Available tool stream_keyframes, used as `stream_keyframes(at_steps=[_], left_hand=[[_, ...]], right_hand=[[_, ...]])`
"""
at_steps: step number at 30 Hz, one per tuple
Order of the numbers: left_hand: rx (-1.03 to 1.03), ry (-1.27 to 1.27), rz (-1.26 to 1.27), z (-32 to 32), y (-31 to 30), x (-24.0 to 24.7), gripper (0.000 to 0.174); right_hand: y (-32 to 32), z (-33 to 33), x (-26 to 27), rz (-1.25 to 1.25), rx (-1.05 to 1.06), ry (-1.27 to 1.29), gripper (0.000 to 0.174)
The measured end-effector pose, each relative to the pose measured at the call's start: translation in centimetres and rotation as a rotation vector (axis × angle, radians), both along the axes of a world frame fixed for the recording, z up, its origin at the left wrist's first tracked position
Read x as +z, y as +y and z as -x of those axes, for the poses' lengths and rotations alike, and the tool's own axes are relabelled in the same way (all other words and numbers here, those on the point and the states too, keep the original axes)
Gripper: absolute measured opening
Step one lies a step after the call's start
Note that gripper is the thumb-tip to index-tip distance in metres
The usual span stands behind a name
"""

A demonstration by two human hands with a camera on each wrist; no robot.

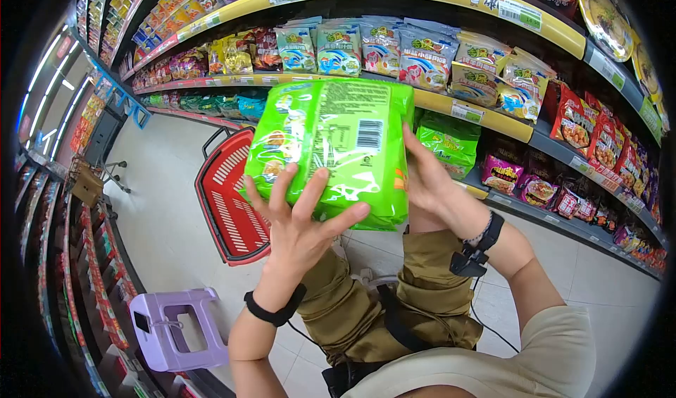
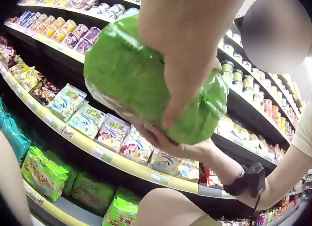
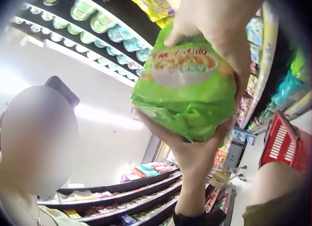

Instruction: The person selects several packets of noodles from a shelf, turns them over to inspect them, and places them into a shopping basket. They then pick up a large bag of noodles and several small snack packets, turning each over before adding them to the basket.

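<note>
Both hands hold up a bright green plastic multipack, its side with a barcode and printed text facing the head camera. The left hand spreads its fingers over the pack's lower left side. At its right edge the right hand grips, fingers partly hidden behind the pack. In the left wrist view the green pack shows a plain face, with the left thumb across it. The right wrist view shows the pack's end with a noodle bowl picture between the two hands.
A red basket stands on the floor left of the legs. A lilac stool is at lower left. Curved shelves hold bagged snacks, with another green pack and red bags at right. A cart stands farther off.
</note>
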State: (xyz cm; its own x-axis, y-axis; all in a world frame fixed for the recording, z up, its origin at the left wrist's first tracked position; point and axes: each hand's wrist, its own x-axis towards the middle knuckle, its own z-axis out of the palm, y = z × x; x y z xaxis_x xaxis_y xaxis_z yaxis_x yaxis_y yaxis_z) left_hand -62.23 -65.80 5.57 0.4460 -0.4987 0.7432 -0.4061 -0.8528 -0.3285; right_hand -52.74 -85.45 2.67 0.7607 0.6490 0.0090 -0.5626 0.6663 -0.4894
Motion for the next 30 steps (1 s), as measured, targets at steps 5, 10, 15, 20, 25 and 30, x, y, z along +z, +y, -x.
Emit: stream_keyframes(at_steps=[5,10,15,20,25,30], left_hand=[[-0.130,0.376,0.182,2.3,3.5,-0.4,0.074],[0.359,0.834,0.542,10.5,13.5,-2.0,0.074],[1.109,2.108,1.296,25.1,14.0,-11.9,0.070],[0.663,2.915,1.906,37.8,4.6,-19.3,0.066],[0.619,2.746,1.398,33.1,10.0,-10.0,0.060],[0.562,1.890,1.180,18.7,17.3,2.2,0.054]], right_hand=[[-0.7,-0.9,-3.7,0.086,-0.125,0.003,0.056],[-3.6,-3.2,-9.0,-0.127,-0.123,0.070,0.045],[-4.4,-3.4,-10.7,-0.060,-0.093,0.039,0.045],[-4.7,-3.6,-11.5,-0.038,-0.060,0.019,0.046],[-5.3,-3.1,-12.2,0.008,-0.057,0.028,0.047],[-5.4,-2.4,-12.3,0.003,-0.051,0.035,0.048]])
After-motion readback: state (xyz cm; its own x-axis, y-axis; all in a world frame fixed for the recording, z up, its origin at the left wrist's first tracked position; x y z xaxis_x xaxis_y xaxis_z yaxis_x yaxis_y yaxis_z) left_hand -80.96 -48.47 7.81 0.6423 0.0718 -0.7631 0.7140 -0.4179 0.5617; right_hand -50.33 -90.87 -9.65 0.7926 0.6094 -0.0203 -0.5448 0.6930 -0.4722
